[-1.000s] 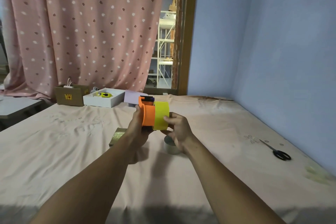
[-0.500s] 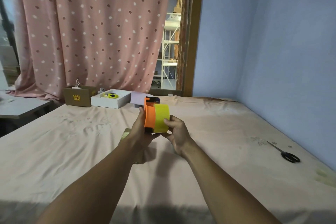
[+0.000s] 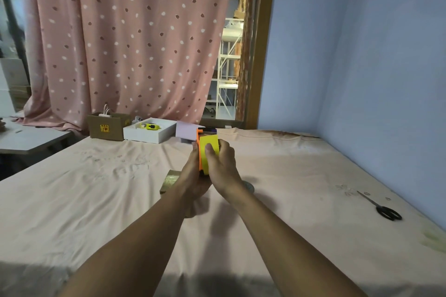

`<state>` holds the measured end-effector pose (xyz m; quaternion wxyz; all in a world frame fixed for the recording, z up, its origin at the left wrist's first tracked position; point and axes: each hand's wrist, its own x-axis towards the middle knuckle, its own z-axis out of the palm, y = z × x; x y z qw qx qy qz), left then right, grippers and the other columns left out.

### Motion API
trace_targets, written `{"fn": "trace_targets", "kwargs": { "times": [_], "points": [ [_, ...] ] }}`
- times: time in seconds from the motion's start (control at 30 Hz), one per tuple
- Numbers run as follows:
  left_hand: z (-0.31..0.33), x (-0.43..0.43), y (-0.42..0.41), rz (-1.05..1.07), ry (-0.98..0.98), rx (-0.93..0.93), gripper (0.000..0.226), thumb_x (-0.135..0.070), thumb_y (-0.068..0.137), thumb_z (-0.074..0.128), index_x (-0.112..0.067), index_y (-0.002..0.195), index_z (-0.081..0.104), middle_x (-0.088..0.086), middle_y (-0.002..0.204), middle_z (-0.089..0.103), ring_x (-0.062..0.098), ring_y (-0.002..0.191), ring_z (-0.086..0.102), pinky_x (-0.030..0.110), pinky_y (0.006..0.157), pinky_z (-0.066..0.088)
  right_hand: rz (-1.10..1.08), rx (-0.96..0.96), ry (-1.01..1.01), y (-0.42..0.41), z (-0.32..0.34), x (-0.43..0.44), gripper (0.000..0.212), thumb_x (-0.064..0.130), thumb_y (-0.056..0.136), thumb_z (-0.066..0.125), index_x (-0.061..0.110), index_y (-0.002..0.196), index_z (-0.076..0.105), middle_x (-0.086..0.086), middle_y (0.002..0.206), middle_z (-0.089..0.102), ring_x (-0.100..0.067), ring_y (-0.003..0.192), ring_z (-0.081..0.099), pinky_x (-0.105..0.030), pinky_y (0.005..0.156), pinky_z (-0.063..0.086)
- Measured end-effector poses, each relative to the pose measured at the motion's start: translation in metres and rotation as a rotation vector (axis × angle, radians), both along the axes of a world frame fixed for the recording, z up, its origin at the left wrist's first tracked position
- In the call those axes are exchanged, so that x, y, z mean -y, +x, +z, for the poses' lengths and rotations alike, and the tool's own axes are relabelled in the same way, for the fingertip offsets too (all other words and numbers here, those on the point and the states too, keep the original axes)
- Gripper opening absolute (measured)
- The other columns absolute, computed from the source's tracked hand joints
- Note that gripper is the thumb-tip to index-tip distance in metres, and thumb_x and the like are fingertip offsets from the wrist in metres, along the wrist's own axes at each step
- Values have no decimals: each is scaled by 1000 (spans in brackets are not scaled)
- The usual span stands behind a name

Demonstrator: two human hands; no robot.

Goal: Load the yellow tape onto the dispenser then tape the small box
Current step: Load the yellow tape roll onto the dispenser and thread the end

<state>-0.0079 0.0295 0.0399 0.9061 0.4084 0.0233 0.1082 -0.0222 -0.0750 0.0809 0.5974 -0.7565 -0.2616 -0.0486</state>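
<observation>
I hold an orange tape dispenser (image 3: 198, 149) upright above the bed, with the yellow tape roll (image 3: 210, 152) pressed against its right side. My left hand (image 3: 191, 176) grips the dispenser from the left and below. My right hand (image 3: 223, 169) wraps the yellow roll, its thumb lying across the roll's face. A small gold-brown box (image 3: 170, 179) lies on the sheet just left of my left wrist, partly hidden by it.
A clear tape roll (image 3: 248, 186) peeks out behind my right wrist. Black scissors (image 3: 386, 211) lie near the right wall. At the far edge stand a cardboard box (image 3: 106, 126), a white tray (image 3: 149, 133) and a lilac card (image 3: 185, 131). Pink sheet (image 3: 96, 200) covers the bed.
My right hand has closed further over the yellow roll, thumb now on its face, and the roll sits tighter against the dispenser. Both hands stay in the same place.
</observation>
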Motion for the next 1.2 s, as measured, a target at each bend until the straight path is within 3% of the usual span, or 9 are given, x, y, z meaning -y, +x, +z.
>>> {"fn": "trace_targets", "kwargs": {
  "times": [0.17,0.23,0.33,0.43,0.53,0.7,0.8,1.03,1.2],
  "points": [
    [14,8,-1,-13,14,31,68,-67,95,43,-19,140,58,15,131,69,31,114,69,45,85,62,-352,317,-292,2,17,19,55,62,100,26,21,121,57,-3,120,62,-24,110,58,-40,85,47],
    [18,7,-2,21,58,25,74,-68,85,51,-20,141,57,16,132,69,32,112,70,47,87,61,-424,288,-280,10,30,23,58,64,99,26,20,113,61,0,114,63,-22,105,59,-36,78,45],
    [13,4,-2,59,99,-17,77,-68,82,53,-20,142,56,10,118,75,25,96,76,38,75,63,-226,-24,-235,22,51,28,53,60,99,35,17,112,62,-4,111,66,-24,101,60,-36,77,42],
    [7,2,-1,27,113,-59,67,-64,95,43,-19,143,55,5,105,79,18,84,77,32,64,61,-72,-157,-263,30,59,30,48,57,97,43,16,104,66,-5,105,68,-23,98,62,-39,82,50],
    [8,4,-5,-2,138,-74,56,-61,99,39,-20,131,61,5,98,80,19,80,78,30,63,61,-41,-191,-197,34,59,27,40,53,93,52,18,98,70,-5,101,69,-23,98,64,-48,94,54],
    [11,7,-12,10,178,-109,60,-61,99,40,-19,137,58,4,93,80,18,75,77,30,59,60,-6,-158,-156,37,62,32,25,39,94,65,18,105,74,2,111,69,-17,103,61,-35,84,51],
    [12,8,-14,2,184,-120,62,-63,98,39,-18,138,56,4,86,79,17,70,75,29,60,60,15,-121,-122,37,64,35,16,34,91,72,20,98,76,3,108,69,-13,101,60,-32,78,48],
    [17,11,-23,-19,172,-122,75,-68,92,42,-13,141,54,6,92,77,18,69,73,29,62,58,83,-187,-97,35,70,38,16,29,95,67,17,104,74,-5,101,73,-19,95,63,-31,72,47],
    [18,13,-27,-38,158,-116,69,-67,95,39,-13,135,55,6,89,77,18,67,72,28,60,58,99,-218,-85,36,70,40,13,20,97,65,14,104,74,-6,97,74,-23,96,67,-41,86,56]
  ]
}}
